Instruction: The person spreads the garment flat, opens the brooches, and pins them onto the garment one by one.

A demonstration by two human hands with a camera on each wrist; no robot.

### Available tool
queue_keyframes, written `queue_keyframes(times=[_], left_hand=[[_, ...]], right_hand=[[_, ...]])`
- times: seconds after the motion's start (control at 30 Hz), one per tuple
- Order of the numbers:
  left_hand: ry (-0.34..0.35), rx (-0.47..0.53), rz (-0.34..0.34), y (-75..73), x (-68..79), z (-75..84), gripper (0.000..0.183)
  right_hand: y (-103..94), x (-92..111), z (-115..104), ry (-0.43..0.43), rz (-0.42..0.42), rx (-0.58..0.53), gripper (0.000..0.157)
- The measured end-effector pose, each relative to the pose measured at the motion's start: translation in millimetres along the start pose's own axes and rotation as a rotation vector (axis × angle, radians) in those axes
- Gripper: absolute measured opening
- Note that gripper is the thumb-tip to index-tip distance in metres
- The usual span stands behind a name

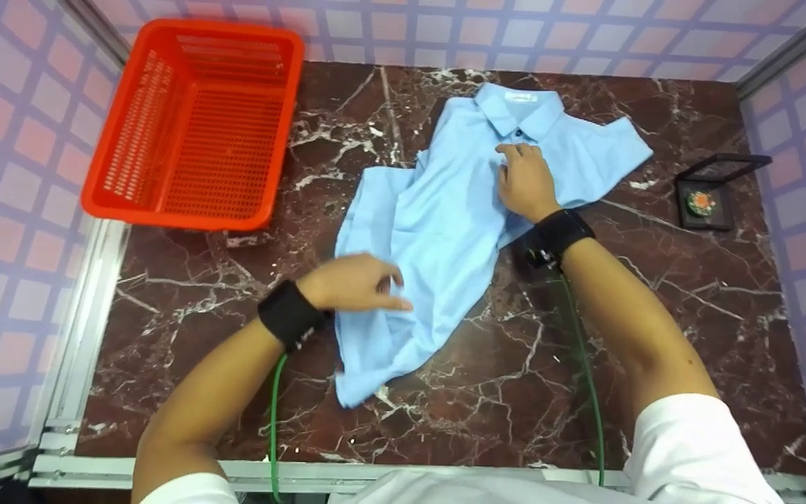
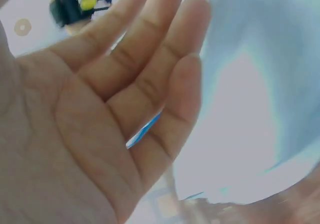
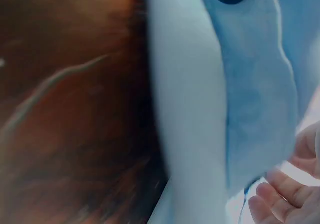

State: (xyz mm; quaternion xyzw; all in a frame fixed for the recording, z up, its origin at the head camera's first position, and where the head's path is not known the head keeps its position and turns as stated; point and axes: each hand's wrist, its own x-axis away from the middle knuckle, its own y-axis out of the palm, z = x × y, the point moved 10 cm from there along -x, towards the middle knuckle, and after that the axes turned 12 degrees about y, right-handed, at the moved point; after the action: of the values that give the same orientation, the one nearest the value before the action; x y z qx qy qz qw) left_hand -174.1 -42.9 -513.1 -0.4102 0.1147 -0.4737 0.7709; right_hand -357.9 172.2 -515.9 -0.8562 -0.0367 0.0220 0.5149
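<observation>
A light blue short-sleeved shirt (image 1: pixel 438 210) lies on the dark marble table (image 1: pixel 235 392), its collar at the far end. One long side is folded over, and the hem is nearest me. My left hand (image 1: pixel 357 283) hovers over the lower left part of the shirt; in the left wrist view its palm and loosely bent fingers (image 2: pixel 145 88) hold nothing. My right hand (image 1: pixel 529 180) is over the chest, just below the collar, fingers loosely bent. In the right wrist view the shirt front (image 3: pixel 255 98) with a dark button fills the middle, blurred.
At the back left stands a red plastic basket (image 1: pixel 273 168). On the right side is a small black open box (image 1: pixel 705 203) with a round green and orange piece in it. Checked panels (image 1: pixel 445 31) border the table. Green cables (image 1: pixel 276 420) run from both wrist bands.
</observation>
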Motion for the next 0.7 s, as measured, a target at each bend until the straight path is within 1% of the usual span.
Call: queue_keyframes(times=[0.07, 0.13, 0.2, 0.27, 0.37, 0.5, 0.6, 0.7], left_hand=[[-0.009, -0.054, 0.064, -18.1, -11.0, -1.1, 0.050], [-0.009, -0.098, 0.127, -32.8, -24.1, -0.4, 0.044], [-0.002, -0.127, 0.181, -43.2, -38.0, 1.8, 0.039], [0.002, -0.153, 0.208, -48.5, -51.9, 4.2, 0.038], [0.018, -0.190, 0.206, -48.9, -74.0, 8.8, 0.043], [0.010, -0.249, 0.178, -43.9, -100.7, 9.3, 0.053], [-0.028, -0.295, 0.159, -39.8, -114.1, 2.5, 0.058], [-0.068, -0.338, 0.144, -35.2, -123.2, -7.9, 0.060]], right_hand=[[-8.7, 9, 4, 0.015, 0.041, -0.034, 0.031], [-15.1, 18, 9, 0.026, 0.065, -0.061, 0.028], [-18.3, 28, 13, 0.028, 0.067, -0.069, 0.025], [-19.7, 39, 15, 0.015, 0.056, -0.060, 0.023], [-21.7, 55, 18, -0.008, 0.044, -0.053, 0.022], [-27.8, 76, 25, -0.012, 0.080, -0.053, 0.020], [-33.2, 90, 32, -0.002, 0.122, -0.062, 0.020], [-36.7, 101, 45, 0.036, 0.141, -0.081, 0.019]])
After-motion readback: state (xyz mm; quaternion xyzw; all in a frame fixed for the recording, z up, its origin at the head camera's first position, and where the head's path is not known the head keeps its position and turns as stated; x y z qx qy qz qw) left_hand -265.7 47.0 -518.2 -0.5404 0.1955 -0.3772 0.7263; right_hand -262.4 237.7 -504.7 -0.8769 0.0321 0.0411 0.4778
